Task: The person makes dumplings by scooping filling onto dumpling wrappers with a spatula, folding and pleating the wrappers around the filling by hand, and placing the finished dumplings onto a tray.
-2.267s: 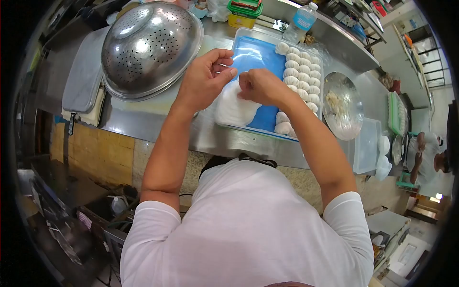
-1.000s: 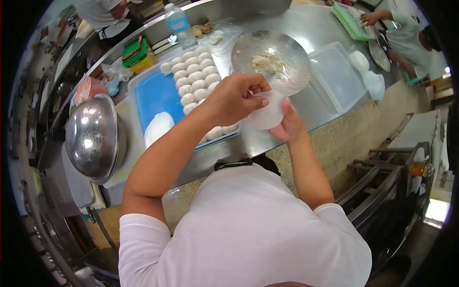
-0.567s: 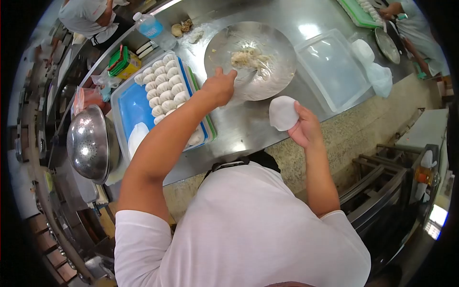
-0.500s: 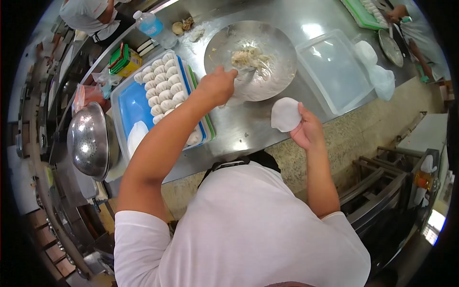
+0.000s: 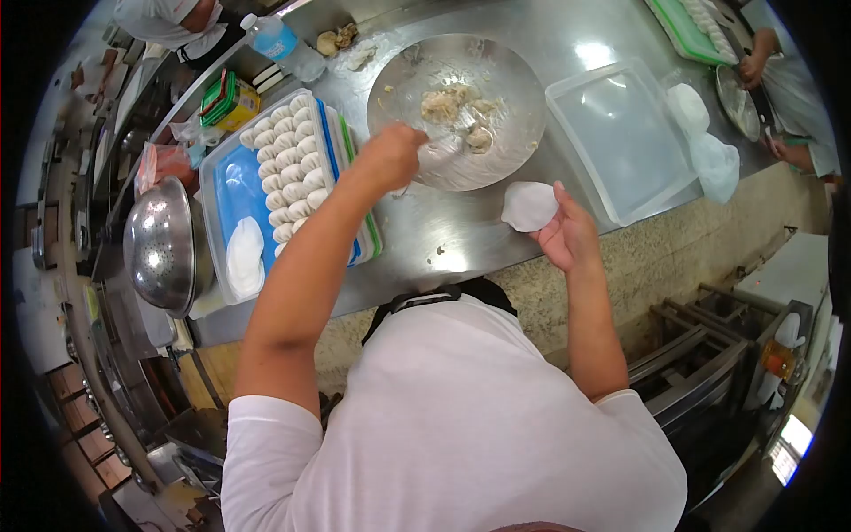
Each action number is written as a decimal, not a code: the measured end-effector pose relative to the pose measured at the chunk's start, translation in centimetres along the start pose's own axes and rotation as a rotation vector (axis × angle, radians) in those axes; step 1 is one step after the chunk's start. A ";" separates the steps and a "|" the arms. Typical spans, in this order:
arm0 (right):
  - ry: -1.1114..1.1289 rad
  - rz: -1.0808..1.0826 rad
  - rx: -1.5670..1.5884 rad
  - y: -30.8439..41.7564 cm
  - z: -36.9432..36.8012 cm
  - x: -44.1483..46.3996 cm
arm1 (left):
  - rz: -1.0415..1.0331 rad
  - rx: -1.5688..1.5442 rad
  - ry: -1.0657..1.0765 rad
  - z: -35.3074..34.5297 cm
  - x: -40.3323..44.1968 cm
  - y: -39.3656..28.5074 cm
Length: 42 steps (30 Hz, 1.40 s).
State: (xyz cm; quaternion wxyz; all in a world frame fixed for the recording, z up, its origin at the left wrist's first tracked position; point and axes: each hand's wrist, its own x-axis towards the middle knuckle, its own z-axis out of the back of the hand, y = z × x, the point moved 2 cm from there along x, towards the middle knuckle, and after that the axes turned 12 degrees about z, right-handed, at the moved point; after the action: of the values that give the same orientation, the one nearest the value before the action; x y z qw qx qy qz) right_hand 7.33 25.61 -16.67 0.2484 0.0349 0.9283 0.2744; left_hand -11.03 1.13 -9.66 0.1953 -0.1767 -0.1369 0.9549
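My left hand [image 5: 394,158] is closed around the handle of a thin metal spatula [image 5: 439,142]; its exact shape is hard to make out against the bowl. The spatula reaches into a wide metal bowl [image 5: 399,80], with a small lump of filling at its tip. More pale, minced filling [image 5: 446,104] lies in the bowl's middle. Just right of the bowl, my right hand [image 5: 566,232] holds a round white dough wrapper [image 5: 530,207] on its fingers, thumb up along the edge. Nothing lies on the wrapper.
Pleated dumplings [image 5: 284,155] stand in rows on a blue tray [image 5: 229,191] at left, beside stacked wrappers [image 5: 245,253]. A plastic bottle [image 5: 284,46], a colander [image 5: 160,248], a translucent bin [image 5: 612,133] and plastic bags [image 5: 712,164] surround the bowl. Co-workers stand at both far corners.
My left hand has shifted slightly left, and a lump of filling now sits apart at the spatula's tip. My right hand still holds the wrapper, which looks more tilted.
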 end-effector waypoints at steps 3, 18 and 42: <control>0.031 0.025 0.008 -0.1 -0.3 0.5 | 0.004 -0.019 0.060 -0.4 -1.9 -1.0; 0.081 0.014 -0.027 0.4 -2.0 2.2 | 0.101 0.045 -0.048 1.0 -5.0 -2.1; 0.122 -0.003 -0.033 0.3 -2.4 2.6 | 0.166 0.029 0.042 1.3 -6.8 -1.8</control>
State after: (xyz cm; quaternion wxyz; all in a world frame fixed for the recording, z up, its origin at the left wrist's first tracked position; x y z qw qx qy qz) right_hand 3.82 25.15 -15.93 0.1924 0.0127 0.9371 0.2909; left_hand -5.11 -0.36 -5.91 0.1208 -0.2044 -0.1039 0.9658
